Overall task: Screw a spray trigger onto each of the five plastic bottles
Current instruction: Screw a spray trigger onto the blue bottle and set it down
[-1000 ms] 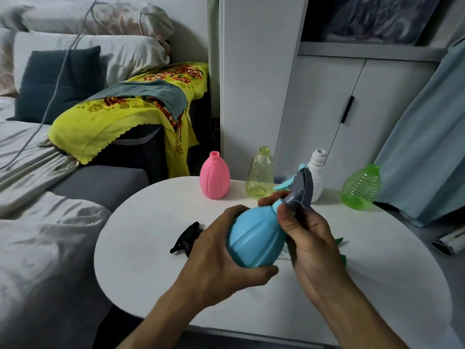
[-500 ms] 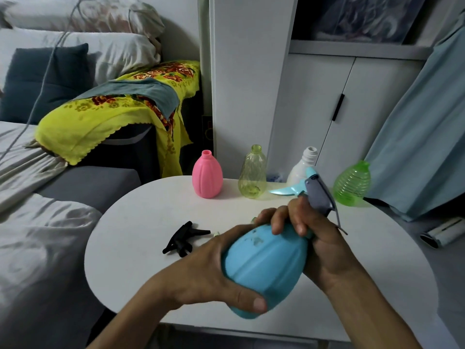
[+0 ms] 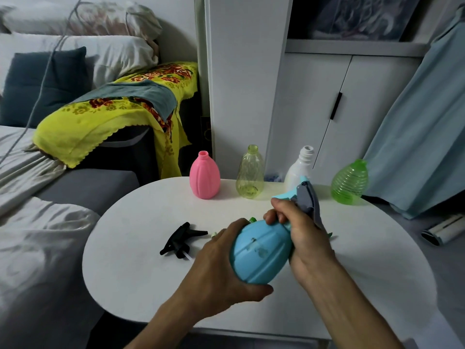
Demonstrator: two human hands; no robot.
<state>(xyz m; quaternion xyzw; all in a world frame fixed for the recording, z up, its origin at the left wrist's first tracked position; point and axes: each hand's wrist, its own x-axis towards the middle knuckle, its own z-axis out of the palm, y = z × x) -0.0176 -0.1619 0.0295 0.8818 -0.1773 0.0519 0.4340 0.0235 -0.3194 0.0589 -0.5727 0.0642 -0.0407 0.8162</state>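
Blue plastic bottle [image 3: 261,250] is held tilted above the round table's [image 3: 130,273] near edge; the left hand [image 3: 221,268] cups its body, the right hand [image 3: 302,235] curls round the neck under the grey-and-blue trigger [image 3: 305,197].

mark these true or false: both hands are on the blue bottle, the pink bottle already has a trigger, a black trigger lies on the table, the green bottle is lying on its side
1. Both hands hold the blue bottle: true; the left hand grips its body, the right hand its neck and trigger.
2. The pink bottle has a trigger: false; its neck is bare.
3. A black trigger lies on the table: true.
4. The green bottle lies on its side: false; it stands upright.
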